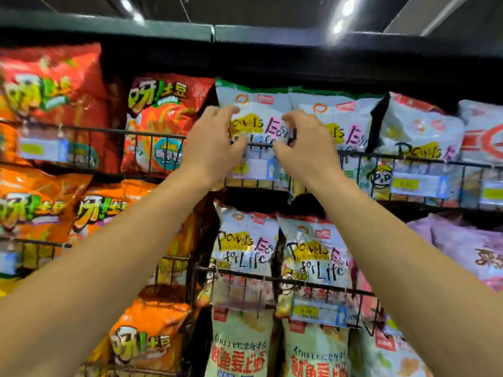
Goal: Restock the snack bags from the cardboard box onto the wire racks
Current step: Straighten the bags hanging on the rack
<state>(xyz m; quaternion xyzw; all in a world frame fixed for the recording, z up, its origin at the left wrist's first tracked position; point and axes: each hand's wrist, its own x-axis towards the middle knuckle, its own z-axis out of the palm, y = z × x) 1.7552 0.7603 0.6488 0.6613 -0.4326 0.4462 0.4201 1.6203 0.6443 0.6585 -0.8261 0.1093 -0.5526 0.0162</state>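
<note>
A white snack bag (255,123) with a green top edge stands in the top wire rack (261,146), behind its front wire. Both my arms reach up to it. My left hand (211,142) has its fingers curled on the bag's left part, thumb down by the rack wire. My right hand (307,145) mirrors it, with fingers curled on the bag's right part. A matching white bag (351,126) sits just to the right. The cardboard box is out of view.
Red snack bags (163,115) fill the rack to the left, with orange ones (40,208) below them. More white bags (245,246) stand in the lower rack (272,278), and purple bags (468,246) are at the right. Price tags (255,168) hang on the wires. A dark shelf top (212,31) runs overhead.
</note>
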